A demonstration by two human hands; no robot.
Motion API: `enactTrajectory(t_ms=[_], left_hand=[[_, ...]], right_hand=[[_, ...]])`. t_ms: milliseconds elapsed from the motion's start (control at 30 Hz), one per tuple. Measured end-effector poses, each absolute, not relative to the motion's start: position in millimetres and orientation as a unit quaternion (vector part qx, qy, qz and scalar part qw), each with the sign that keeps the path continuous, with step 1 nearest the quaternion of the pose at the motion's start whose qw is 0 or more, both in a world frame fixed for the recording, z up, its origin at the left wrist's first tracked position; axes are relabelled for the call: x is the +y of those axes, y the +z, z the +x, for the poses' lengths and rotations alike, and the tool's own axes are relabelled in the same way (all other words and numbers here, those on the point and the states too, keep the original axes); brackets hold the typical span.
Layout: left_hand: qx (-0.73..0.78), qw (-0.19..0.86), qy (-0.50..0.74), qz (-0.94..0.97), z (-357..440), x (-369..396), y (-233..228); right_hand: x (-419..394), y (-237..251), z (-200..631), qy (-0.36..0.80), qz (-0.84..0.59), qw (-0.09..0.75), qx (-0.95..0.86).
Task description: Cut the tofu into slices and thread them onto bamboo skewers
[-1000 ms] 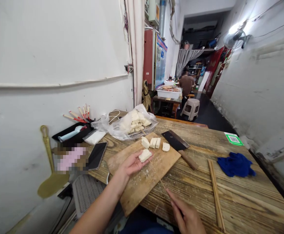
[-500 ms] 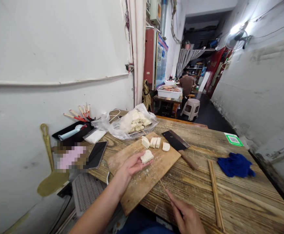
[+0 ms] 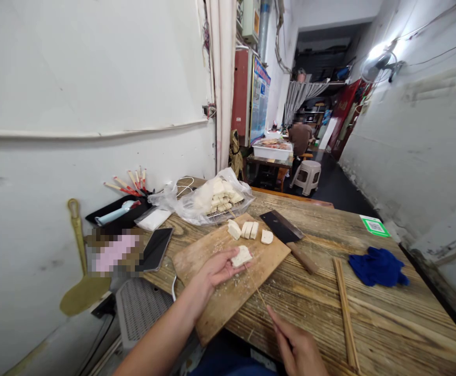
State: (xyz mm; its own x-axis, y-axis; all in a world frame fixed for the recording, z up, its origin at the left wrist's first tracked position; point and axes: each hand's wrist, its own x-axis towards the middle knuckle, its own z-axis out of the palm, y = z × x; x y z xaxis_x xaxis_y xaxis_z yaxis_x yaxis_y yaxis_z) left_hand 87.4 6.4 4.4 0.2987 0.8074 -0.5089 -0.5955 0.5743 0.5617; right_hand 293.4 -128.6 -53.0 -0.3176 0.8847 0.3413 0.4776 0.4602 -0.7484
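Observation:
My left hand (image 3: 222,268) holds a pale white slice (image 3: 242,256), like steamed bun or tofu, over the wooden cutting board (image 3: 220,308). Between the fingertips of my right hand (image 3: 298,339) is a thin wooden skewer (image 3: 259,293), its far end at the lower edge of the slice; whether the tip is inside I cannot tell. Further up the board lie several cut white pieces (image 3: 247,230). A cleaver (image 3: 280,225) rests at the board's right corner, its wooden handle towards me.
Beyond the board stands a plastic bag (image 3: 188,206) with stacked white pieces on skewers. Loose skewers (image 3: 345,313) and a blue cloth (image 3: 380,266) lie to the right. A phone (image 3: 156,249) and black tray (image 3: 112,216) are left. Further back, a person (image 3: 300,138) sits near a stool (image 3: 307,176).
My left hand has moved slightly right and down with the white slice, bringing it closer to the skewer. My right hand stays almost in place.

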Motion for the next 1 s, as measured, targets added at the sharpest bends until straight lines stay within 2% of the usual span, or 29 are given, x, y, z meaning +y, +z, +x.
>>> enactTrajectory(t_ms=[433,700,1000], left_hand=[[0.389,0.806,0.419,0.154,101,-3,4],[0.370,0.826,0.392,0.163,126,-19,-9],[0.328,0.842,0.408,0.132,134,-22,-12]], right_hand=[[-125,-56,293,0.251,-0.447,0.375,-0.772],[-109,-64,281,0.203,-0.493,0.413,-0.738],[-103,-68,280,0.203,-0.501,0.434,-0.720]])
